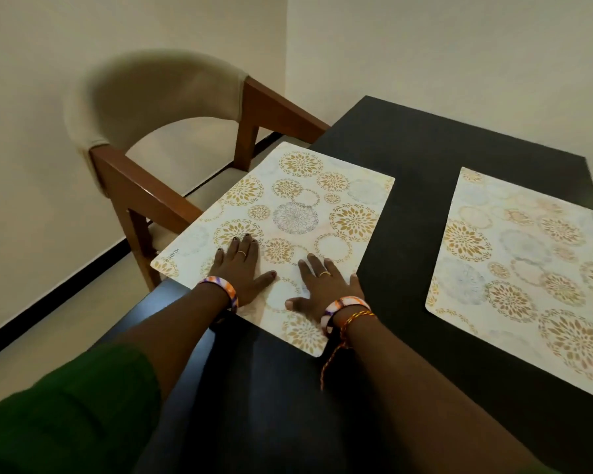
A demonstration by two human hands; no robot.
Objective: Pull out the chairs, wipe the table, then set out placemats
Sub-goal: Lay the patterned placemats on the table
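A white placemat (298,213) with gold floral circles lies on the dark table (421,155), its left edge overhanging the table's side. My left hand (240,268) rests flat on its near-left part, fingers spread. Beside it, my right hand (326,285) also presses flat on the mat's near edge. Neither hand grips anything. A second matching placemat (528,268) lies on the right side of the table, apart from the first. A wooden chair (158,131) with a beige padded back stands at the table's left side, drawn away from it.
Cream walls stand close behind the chair and the table's far edge. A dark skirting strip (59,289) runs along the floor at left. Dark table surface shows between the two mats and in front of me.
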